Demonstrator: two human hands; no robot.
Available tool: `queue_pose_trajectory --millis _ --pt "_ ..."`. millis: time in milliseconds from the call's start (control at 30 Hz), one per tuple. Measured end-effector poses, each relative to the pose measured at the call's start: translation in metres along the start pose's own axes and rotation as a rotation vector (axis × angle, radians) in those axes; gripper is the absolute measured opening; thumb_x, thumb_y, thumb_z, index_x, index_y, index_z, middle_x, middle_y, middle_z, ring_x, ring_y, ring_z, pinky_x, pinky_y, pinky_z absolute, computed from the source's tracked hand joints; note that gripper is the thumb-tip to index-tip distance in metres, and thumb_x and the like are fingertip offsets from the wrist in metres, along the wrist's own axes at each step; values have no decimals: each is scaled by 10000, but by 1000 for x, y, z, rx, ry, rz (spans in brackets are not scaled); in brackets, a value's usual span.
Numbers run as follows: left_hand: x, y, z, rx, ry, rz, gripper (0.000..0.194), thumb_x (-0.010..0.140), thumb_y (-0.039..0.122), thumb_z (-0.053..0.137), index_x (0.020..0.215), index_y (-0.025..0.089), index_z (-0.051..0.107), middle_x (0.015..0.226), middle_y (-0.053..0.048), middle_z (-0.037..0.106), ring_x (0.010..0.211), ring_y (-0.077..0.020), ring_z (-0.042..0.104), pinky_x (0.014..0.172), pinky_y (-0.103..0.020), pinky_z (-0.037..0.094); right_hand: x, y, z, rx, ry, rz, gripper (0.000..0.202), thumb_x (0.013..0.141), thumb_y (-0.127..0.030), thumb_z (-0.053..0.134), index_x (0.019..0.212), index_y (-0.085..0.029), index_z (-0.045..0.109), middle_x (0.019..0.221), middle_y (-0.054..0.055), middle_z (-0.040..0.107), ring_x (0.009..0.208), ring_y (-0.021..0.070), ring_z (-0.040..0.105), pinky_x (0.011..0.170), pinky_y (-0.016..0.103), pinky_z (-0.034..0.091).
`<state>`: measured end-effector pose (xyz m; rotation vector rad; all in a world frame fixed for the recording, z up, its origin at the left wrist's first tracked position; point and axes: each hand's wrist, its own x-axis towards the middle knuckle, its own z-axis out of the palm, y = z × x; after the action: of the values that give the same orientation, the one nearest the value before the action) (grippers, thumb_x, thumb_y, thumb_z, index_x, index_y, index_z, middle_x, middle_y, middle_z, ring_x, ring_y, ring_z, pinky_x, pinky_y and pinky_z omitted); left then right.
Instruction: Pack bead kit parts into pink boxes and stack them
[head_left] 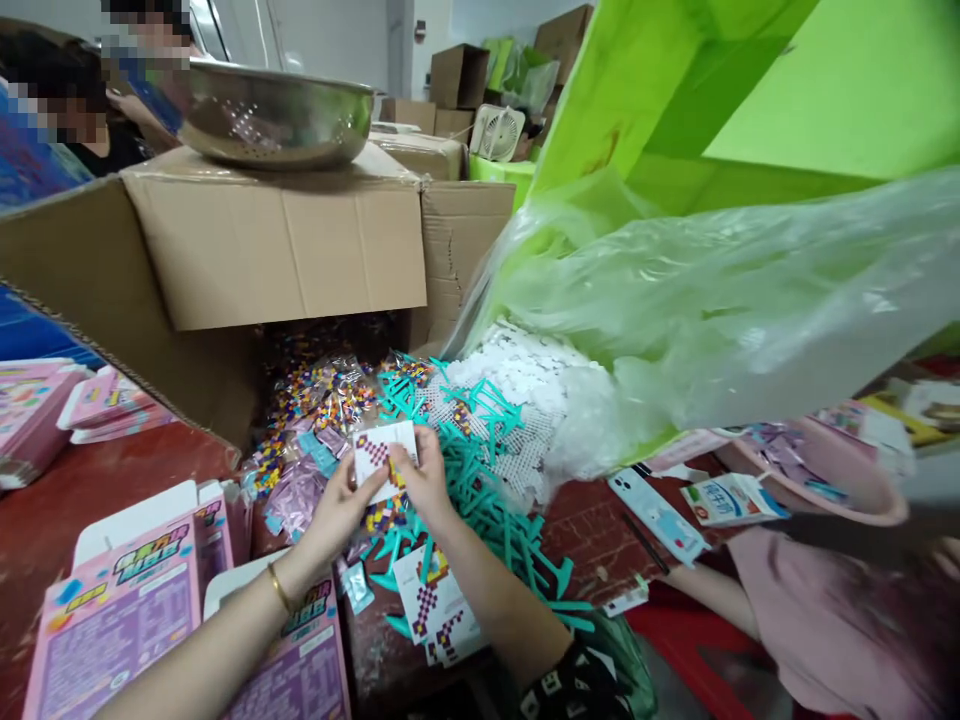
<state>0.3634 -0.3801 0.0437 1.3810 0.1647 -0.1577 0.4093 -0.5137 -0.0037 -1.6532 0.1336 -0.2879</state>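
Between my two hands is a white card (384,450) printed with a pixel pattern. My left hand (346,497) pinches its lower left edge, and my right hand (426,478) grips its right side, thumb on the front. Just beyond lie small multicoloured pieces (330,395) in and around clear bags. Turquoise sticks (487,480) are heaped beside and under my right forearm. More patterned cards (442,610) rest on the table below that forearm. Purple and blue packets (300,500) lie left of my hands.
A cardboard box (292,245) carries a metal bowl (277,115). Pink boxes (127,620) stand at lower left. A green bin (622,110) with plastic leans over white pieces (517,370). People are at upper left and right, near a pink basin (847,465).
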Motion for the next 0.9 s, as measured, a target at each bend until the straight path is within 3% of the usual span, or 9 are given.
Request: queue_pose_trajectory --millis 67,167,267,333,433,567,733,900 --pt "-10 3 -8 -44 53 -108 521 615 336 872 1048 174 632 1060 -88 747 939 -245 707 817 -297 561 36 2 -34 -313 89 -16 419 946 -423 470 1279 -168 459 1338 135 595 1187 215 598 979 353 504" --pt "-21 9 -24 -183 42 -361 535 619 196 860 1093 159 616 991 -98 763 809 -255 740 722 -331 600 102 10 -105 -600 219 65 612 916 -372 508 1409 -53 335 1557 255 295 1477 324 225 1168 477 262" --pt "-32 17 -33 -310 49 -551 511 676 78 793 1154 122 617 974 -125 766 791 -281 753 710 -365 624 149 21 -152 -857 203 139 637 866 -292 560 1383 32 376 1523 337 296 1477 417 163 1173 559 136" --pt "-41 23 -36 -387 85 -598 476 737 42 731 1195 98 614 988 -140 764 816 -285 757 730 -363 631 165 28 -160 -993 136 141 538 864 -228 540 1341 4 454 1445 317 426 1423 402 303 1161 536 166" --pt "-55 26 -38 -468 158 -622 464 812 19 639 1270 62 578 994 -155 763 848 -290 759 789 -382 633 177 32 -156 -1146 37 119 473 888 -212 516 1346 -96 491 1325 222 566 1291 331 483 1103 466 295" --pt "-79 15 -47 -562 229 -655 482 869 70 607 1340 14 519 1003 -180 759 916 -323 747 855 -444 622 188 34 -154 -1292 -39 112 502 884 -314 596 1355 -167 503 1390 186 505 1287 335 479 1014 436 400" --pt "-107 -5 -52 -504 253 -629 650 754 -23 709 1363 111 525 1057 -136 761 974 -348 728 825 -432 640 195 33 -167 -1379 -83 87 380 953 -286 520 1308 -152 537 1292 180 571 1188 278 565 956 348 429" --pt "-115 -12 -50 -488 288 -604 640 753 -59 680 1348 126 532 1073 -140 758 1001 -359 718 816 -455 640 189 39 -171 -1420 -116 87 605 879 -402 648 1403 -173 451 1414 162 481 1265 308 483 973 363 423"
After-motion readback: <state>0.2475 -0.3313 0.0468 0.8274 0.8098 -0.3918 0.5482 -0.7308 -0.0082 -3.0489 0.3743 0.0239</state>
